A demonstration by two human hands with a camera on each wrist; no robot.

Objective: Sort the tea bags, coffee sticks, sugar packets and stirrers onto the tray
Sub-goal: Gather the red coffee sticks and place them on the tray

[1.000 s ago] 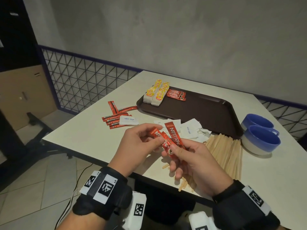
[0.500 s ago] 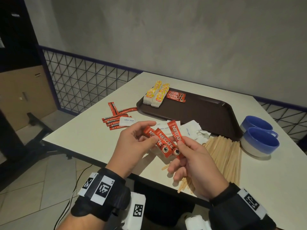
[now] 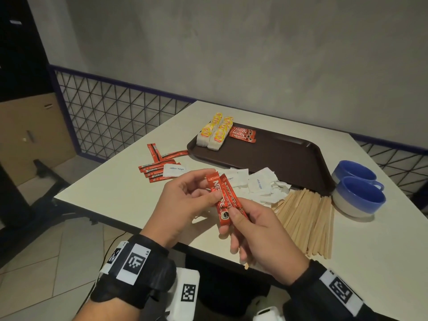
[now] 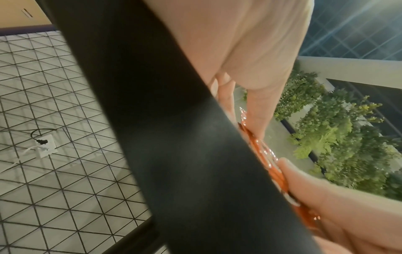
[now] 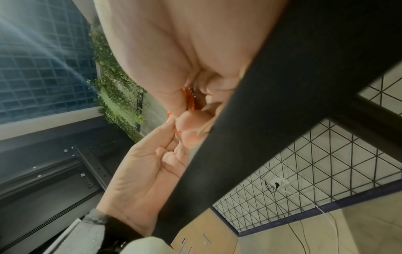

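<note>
Two red shiny coffee sticks, fanned out before, are now being held together by both hands.

The head view is dim and a little soft, with straight lines bending at the edges. Both wrist views are blurred close to the lens, and bright glare streaks cross their upper corners near the window.

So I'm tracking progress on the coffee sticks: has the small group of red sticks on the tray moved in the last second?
No. The red sticks on the tray lie beside the tea bags, as before.
</note>
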